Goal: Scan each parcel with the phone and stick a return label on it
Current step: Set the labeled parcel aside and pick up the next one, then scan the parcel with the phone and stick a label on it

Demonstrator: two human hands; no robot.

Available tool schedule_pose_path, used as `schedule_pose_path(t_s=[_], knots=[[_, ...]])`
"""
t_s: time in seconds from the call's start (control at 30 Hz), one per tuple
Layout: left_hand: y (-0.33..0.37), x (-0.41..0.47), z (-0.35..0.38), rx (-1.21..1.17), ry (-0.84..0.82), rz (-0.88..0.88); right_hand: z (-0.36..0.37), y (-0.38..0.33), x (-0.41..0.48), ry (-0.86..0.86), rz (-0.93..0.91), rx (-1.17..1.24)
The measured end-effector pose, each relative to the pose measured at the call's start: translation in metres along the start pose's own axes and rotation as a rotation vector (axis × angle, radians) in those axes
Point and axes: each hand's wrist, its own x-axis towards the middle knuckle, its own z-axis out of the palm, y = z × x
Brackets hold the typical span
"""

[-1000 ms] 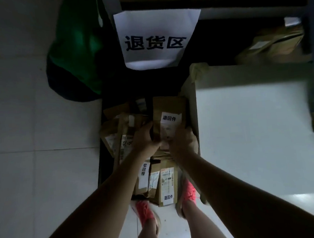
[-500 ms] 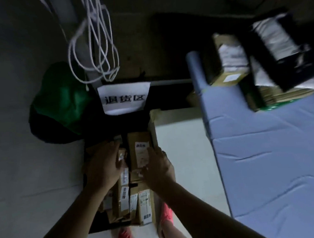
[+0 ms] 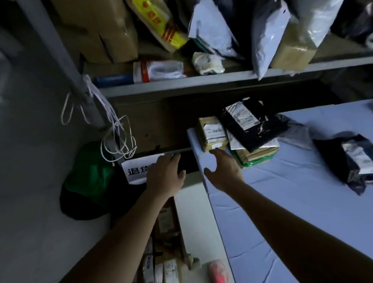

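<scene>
Down by the person's feet, the labelled parcels (image 3: 166, 273) stand packed on end in their carton, white return stickers showing. A second ago both hands were pressed into that stack, seating a stickered box; they have since come up empty and the view has swung to the table (image 3: 296, 211). That suggests one parcel is finished and the next is being sought.

The left hand (image 3: 164, 176) hovers off the table's left edge, over the dark gap before a printed sign (image 3: 136, 170), fingers loosely straight and holding nothing. The right hand (image 3: 224, 172) stretches over the table's far left corner, fingers spread wide. Its fingertips are at the near end of a brown parcel (image 3: 212, 133), though actual contact cannot be made out.

That parcel sits right at the far left corner: a small cardboard box, glossy with tape. It has a white shipping label on top and a small pale sticker on its near end, too blurred to read. Its right side touches a black mailer (image 3: 255, 123) lying on a stack of flat envelopes. No phone or label sheet is in view. Beyond, a crowded shelf (image 3: 199, 79) holds more cartons and bags.
</scene>
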Motion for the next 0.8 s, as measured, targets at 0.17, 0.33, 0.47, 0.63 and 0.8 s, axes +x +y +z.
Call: schedule_pose_path(t_s=[0.17,0.33,0.47,0.63,0.8], knots=[[0.041,0.066,0.027,-0.235,0.005,-0.127,-0.013,0.037,0.064,0.026,0.116,0.196],[0.062,0.139,0.065,-0.483,0.012,-0.276,0.012,0.066,0.102,0.073,0.18,0.293],[0.071,0.174,0.089,-0.714,-0.007,-0.344,0.02,0.072,0.121,0.127,0.17,0.407],[0.072,0.185,0.107,-0.98,0.027,-0.438,0.022,0.082,0.129,0.144,0.251,0.587],[0.067,0.168,0.114,-0.908,0.024,-0.439,0.018,0.085,0.124,0.177,0.207,0.53]])
